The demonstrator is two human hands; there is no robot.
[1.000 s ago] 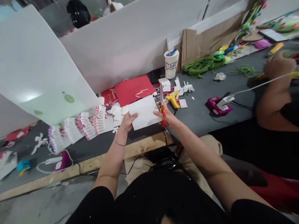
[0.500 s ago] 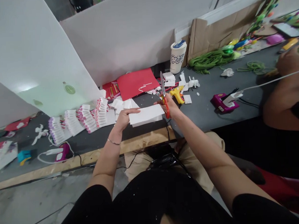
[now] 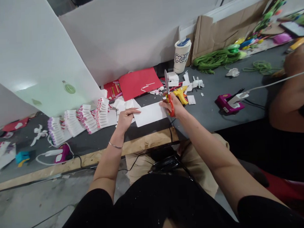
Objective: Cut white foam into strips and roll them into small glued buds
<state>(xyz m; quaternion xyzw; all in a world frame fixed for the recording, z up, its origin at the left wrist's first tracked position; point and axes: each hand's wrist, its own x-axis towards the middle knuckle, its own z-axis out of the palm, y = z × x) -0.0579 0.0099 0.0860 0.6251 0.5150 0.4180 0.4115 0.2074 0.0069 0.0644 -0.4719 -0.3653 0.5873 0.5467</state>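
Above the table's front edge, my left hand (image 3: 126,119) pinches the left end of a white sheet of paper (image 3: 150,114). At its right end, my right hand (image 3: 175,106) has its fingers closed round the red handles of a pair of scissors (image 3: 171,105), whose blades point up and away from me. The fingertips of that hand also touch the paper's right corner. Just behind the scissors lies a yellow glue gun (image 3: 181,94). A red sheet (image 3: 138,84) with white scraps on it lies beyond the paper.
Rows of small white pieces with pink and purple tips (image 3: 87,119) lie to the left. A patterned cup (image 3: 182,56) stands at the back. Purple power adapters (image 3: 230,103) with cords sit on the table. At right is a co-worker's arm (image 3: 290,89), near green yarn (image 3: 215,60).
The paper, which showed two layers with a lower edge hanging below, now appears as one flat strip, tilted slightly. My hands stay at its ends, with the scissors still in the right one.
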